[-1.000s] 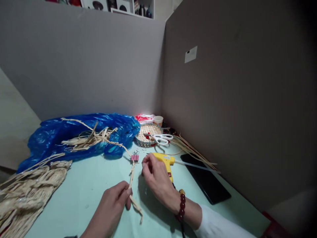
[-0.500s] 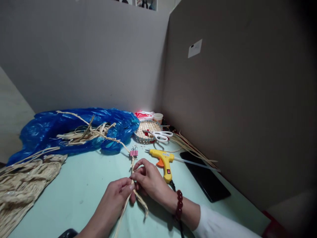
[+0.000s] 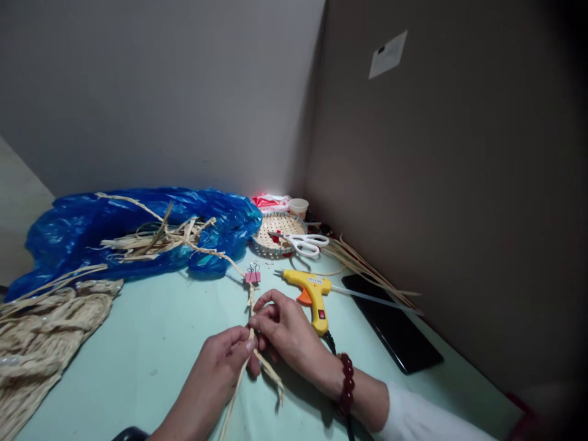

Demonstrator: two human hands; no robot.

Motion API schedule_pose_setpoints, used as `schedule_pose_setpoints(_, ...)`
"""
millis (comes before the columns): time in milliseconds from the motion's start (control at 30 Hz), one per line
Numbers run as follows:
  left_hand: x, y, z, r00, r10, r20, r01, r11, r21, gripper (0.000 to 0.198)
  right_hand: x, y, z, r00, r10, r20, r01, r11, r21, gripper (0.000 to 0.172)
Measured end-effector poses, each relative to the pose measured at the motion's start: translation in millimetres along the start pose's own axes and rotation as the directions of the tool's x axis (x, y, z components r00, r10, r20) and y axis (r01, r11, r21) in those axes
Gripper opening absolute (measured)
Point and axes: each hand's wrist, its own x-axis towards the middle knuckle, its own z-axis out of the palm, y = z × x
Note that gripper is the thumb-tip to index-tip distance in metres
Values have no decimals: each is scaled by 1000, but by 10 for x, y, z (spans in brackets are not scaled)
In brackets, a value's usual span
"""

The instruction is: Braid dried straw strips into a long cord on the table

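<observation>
A thin twisted straw strand (image 3: 250, 306) runs from a pink binder clip (image 3: 252, 276) toward me over the pale green table (image 3: 156, 343). My left hand (image 3: 220, 366) pinches the strand from the left. My right hand (image 3: 283, 331), with a dark red bead bracelet (image 3: 345, 386) on the wrist, pinches the same strand right beside it, so the fingertips of both hands meet. Loose straw ends (image 3: 271, 376) hang below my fingers. A yellow glue gun (image 3: 312, 293) lies just right of my right hand.
A blue plastic bag (image 3: 138, 229) with a bundle of straw strips (image 3: 156, 239) lies at the back left. A woven straw mat (image 3: 41, 337) is at the left edge. A small woven basket (image 3: 275, 236), white scissors (image 3: 305, 245), a cup (image 3: 298, 207), thin sticks (image 3: 362, 269) and a black phone (image 3: 395, 331) are at the right.
My right hand came back from the glue gun to the strand and now pinches it beside my left hand. The camera has tilted down and shifted slightly.
</observation>
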Motion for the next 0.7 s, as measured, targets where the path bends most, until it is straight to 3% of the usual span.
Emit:
schedule_pose_setpoints(100, -26, -31, -14, 993, -113, 44, 118, 984, -133, 31, -44, -46, -12, 1000, -12, 1, 12, 997, -79, 7)
schedule_pose_setpoints(300, -110, -17, -42, 988, -141, 64, 154, 940, -303, 22, -128, -125, -31, 996, -17, 91, 37, 976, -216, 15)
schedule_pose_setpoints(500, -186, -20, -53, 995, -63, 82, 87, 939, -332, 26, -147, -142, -67, 950, -20, 311, 115, 951, -288, 15)
schedule_pose_setpoints(700, -159, -33, -43, 998, -4, 59, 20, 959, -282, 33, -147, -170, -86, 933, -50, 356, 192, 907, -375, 18)
